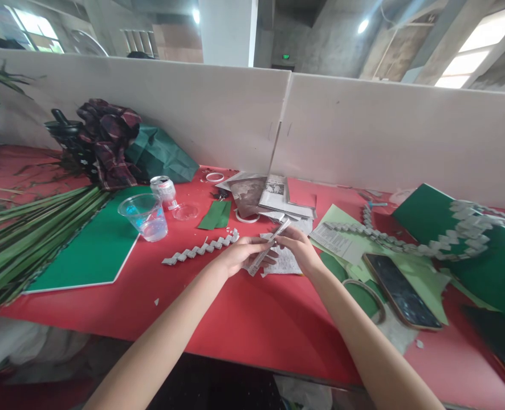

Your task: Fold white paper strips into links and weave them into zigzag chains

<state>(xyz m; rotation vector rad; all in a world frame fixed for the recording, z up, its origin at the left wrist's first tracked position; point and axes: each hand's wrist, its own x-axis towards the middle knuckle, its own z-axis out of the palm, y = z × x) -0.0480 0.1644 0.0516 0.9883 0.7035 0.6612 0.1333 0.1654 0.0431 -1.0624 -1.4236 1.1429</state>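
Observation:
A narrow folded strip of printed paper [261, 257] slants between my hands above the red table [252, 319]. My left hand [246, 254] has its fingers closed on the strip's lower and middle part. Higher up, my right hand [296, 245] pinches the same strip near its upper end. A short zigzag chain of folded paper [201, 249] lies just left of my left hand. Printed paper pieces [284, 261] rest on the table behind and beneath the hands. A longer folded chain [423, 249] curves across green sheets at the right.
Left of the hands are a clear plastic cup [143, 219], a can [163, 192], a green board [90, 250] and long green leaves [51, 228]. A phone [402, 291] and a tape roll [366, 299] lie at right. A white partition [363, 131] stands behind.

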